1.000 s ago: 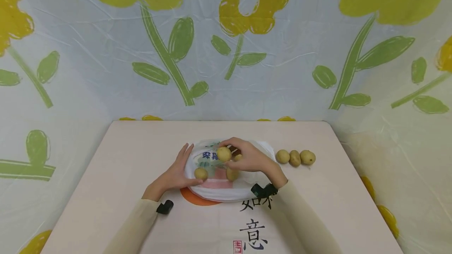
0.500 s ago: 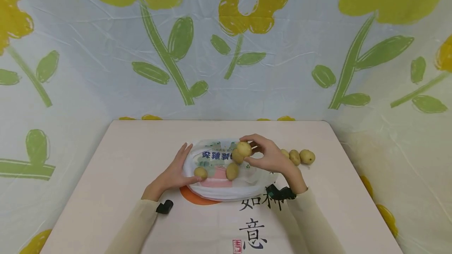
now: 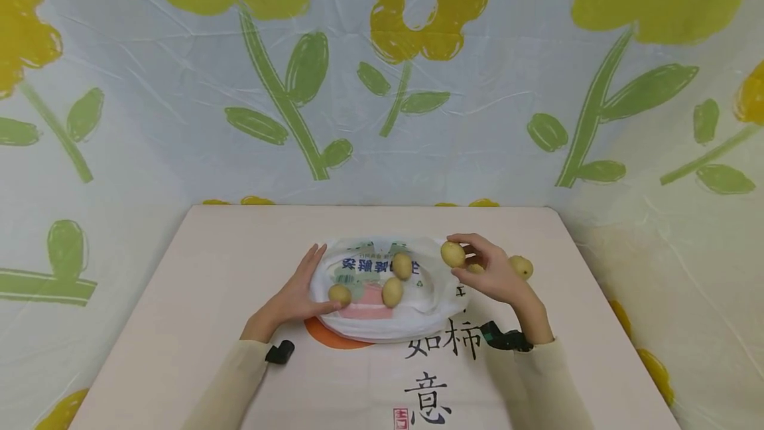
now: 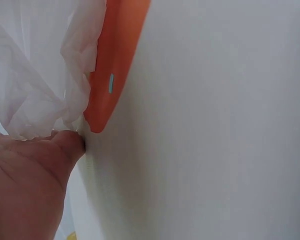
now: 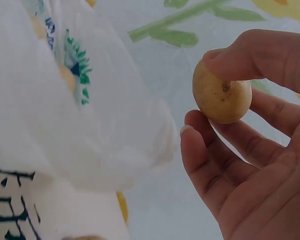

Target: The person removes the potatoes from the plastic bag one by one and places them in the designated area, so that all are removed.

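Plastic bag (image 3: 382, 332): white, spread on the desk (image 3: 239, 237), blue and green print showing, pink area toward the front.
Left hand (image 3: 292, 294): spread wide at the bag's left end; thumb over the front-left rim, touching plastic.
Right hand (image 3: 495, 274): pinching one potato between thumb and fingertips, just off the bag's right end.
Held potato (image 3: 452, 254): lifted; in right wrist view, apart from the bag.
Potatoes at bag: within the bag's outline, in or on top hard to tell; left potato (image 3: 339, 294) just beside the left thumb, front potato (image 3: 392, 292) near the bag's middle, back potato (image 3: 402, 265) just behind that.
Potatoes off bag: right of the bag; near potato (image 3: 475, 269) mostly hidden by the right hand, far potato (image 3: 522, 267) farther out.
Orange patch (image 3: 337, 342): at the bag's front-left edge.
Black characters (image 3: 428, 400): in front of the bag, toward its right.
Flowered backdrop (image 3: 197, 85): behind the bag, also both sides.
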Demonstrator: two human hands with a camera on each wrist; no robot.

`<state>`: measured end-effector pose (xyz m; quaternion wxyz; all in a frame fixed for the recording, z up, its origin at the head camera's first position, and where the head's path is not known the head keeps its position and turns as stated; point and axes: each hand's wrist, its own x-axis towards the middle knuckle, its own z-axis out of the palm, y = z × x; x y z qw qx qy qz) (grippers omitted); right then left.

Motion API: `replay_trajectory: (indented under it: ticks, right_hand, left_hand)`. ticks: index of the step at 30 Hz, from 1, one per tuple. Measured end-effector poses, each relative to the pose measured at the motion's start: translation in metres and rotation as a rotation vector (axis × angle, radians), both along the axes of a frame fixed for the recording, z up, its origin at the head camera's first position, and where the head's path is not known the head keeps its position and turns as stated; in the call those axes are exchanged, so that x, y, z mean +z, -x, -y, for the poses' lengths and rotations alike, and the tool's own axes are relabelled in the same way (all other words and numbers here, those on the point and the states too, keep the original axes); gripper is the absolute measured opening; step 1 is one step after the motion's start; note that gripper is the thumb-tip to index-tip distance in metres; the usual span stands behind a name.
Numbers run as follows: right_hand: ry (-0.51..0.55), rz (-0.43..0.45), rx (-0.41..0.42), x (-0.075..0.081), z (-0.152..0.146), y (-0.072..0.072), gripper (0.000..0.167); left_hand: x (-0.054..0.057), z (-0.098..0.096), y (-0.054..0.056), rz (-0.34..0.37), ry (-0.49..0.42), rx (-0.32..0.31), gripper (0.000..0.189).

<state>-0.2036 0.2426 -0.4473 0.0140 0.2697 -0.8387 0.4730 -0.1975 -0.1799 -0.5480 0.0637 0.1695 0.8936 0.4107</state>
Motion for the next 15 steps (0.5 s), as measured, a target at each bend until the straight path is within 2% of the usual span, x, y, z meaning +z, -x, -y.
replay_trajectory:
  ticks: [8, 11, 15]
  right_hand:
    - [0.005, -0.016, -0.122, -0.017, -0.029, -0.012, 0.053]
    - [-0.020, -0.039, -0.170, -0.024, -0.036, -0.015, 0.053]
    - [-0.027, -0.030, -0.204, -0.034, -0.043, -0.018, 0.053]
  left_hand:
    - [-0.003, 0.000, 0.000, -0.012, -0.006, -0.001, 0.126]
    - [-0.002, 0.001, 0.001, -0.018, -0.004, 0.003, 0.126]
    - [0.001, 0.002, 0.001, -0.009, -0.011, 0.004, 0.126]
